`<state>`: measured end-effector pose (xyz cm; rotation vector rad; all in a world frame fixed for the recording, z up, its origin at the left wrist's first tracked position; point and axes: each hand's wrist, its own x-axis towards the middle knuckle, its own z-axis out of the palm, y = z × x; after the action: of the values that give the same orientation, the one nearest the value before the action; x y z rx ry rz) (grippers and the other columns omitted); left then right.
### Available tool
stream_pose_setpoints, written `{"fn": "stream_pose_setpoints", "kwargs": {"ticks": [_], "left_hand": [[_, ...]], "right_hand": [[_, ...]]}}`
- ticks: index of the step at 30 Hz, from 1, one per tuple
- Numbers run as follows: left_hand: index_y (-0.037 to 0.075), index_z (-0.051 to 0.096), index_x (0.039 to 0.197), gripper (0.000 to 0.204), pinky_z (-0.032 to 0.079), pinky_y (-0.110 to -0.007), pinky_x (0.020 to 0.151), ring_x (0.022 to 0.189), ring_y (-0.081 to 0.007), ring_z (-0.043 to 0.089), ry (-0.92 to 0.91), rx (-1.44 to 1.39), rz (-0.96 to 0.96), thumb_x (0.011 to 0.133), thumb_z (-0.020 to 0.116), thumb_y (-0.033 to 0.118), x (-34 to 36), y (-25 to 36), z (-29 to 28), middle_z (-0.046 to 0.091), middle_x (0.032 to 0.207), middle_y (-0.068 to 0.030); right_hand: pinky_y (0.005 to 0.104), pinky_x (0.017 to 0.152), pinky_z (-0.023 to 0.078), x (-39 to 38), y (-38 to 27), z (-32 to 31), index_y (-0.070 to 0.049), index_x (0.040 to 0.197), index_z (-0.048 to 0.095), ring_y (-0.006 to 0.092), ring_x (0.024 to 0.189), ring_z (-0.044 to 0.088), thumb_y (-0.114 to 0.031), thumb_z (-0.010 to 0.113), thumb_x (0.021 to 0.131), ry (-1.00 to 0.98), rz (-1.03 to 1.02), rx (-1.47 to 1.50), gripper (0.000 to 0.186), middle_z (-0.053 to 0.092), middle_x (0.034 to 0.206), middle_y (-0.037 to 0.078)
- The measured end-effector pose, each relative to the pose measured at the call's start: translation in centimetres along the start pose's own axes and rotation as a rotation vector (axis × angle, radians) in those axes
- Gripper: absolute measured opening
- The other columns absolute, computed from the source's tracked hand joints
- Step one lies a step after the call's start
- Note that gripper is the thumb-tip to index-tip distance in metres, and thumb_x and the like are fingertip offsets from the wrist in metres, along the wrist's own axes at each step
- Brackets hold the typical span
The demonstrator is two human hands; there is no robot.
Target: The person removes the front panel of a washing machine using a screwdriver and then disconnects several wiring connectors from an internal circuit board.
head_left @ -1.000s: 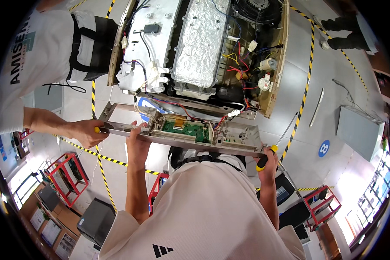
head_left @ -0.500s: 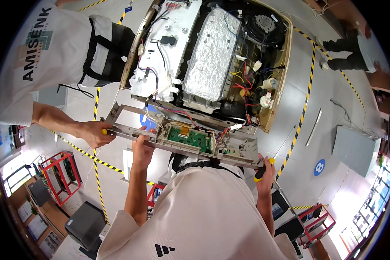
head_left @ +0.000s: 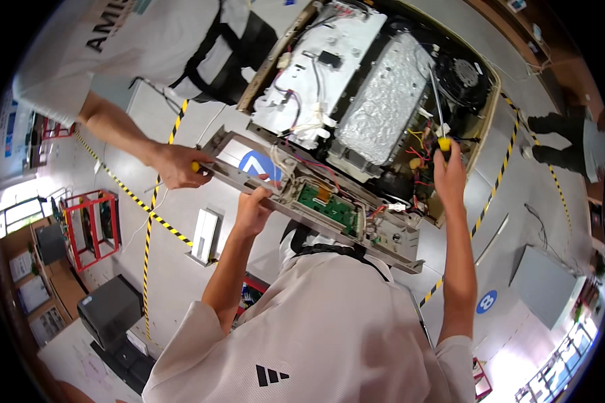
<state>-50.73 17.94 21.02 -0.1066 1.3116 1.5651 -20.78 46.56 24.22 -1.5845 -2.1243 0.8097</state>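
Note:
My left hand [head_left: 252, 211] is closed on the near edge of a long beige control panel [head_left: 296, 213] with a green circuit board [head_left: 329, 205] inside. Wires link the panel to an opened appliance [head_left: 494, 87] beyond it. In my raised right hand [head_left: 450, 176] is a screwdriver [head_left: 439, 101], gripped by its yellow and black handle. Its long shaft points away from me, over the appliance's wires and foil-covered box [head_left: 383, 101]. At the panel's left end a co-worker's hand [head_left: 178, 166] holds a yellow-handled tool [head_left: 195, 166], its shaft mostly hidden.
The appliance also holds a white metal plate [head_left: 319, 67] and a black round fan [head_left: 465, 72]. A white box-like part [head_left: 206, 236] rests on the floor at the left. Farther off are red frames [head_left: 91, 228], a grey box [head_left: 546, 285] and another person's legs [head_left: 558, 144].
My right hand has left the panel's right end and risen with the screwdriver, now over the appliance. My left hand still holds the panel. The whole view has shifted and turned.

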Motion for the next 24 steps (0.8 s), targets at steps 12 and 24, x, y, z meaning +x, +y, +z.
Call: {"fn": "stream_pose_setpoints", "kwargs": {"ticks": [12,24], "left_hand": [[0.004,0.038,0.121,0.048,0.050,-0.047,0.078,0.095,-0.0270,0.058,-0.030,-0.040,-0.010,0.076,0.055,0.006,0.5,-0.1,-0.4,0.057,0.105,-0.0148],[0.006,0.041,0.119,0.048,0.047,-0.046,0.087,0.097,-0.0280,0.057,-0.042,-0.044,-0.052,0.074,0.055,0.005,2.7,-0.2,0.1,0.059,0.102,-0.0151]], "right_hand": [[0.0453,0.085,0.047,9.1,-2.2,8.8,-0.007,0.128,0.046,0.0390,0.102,0.057,-0.028,0.060,0.086,-0.026,-0.075,-0.327,0.049,0.053,0.113,0.022],[0.0404,0.088,0.045,8.0,-0.5,8.0,-0.006,0.124,0.051,0.0347,0.106,0.053,-0.040,0.067,0.080,0.143,-0.283,-0.275,0.057,0.051,0.117,0.019]]}}
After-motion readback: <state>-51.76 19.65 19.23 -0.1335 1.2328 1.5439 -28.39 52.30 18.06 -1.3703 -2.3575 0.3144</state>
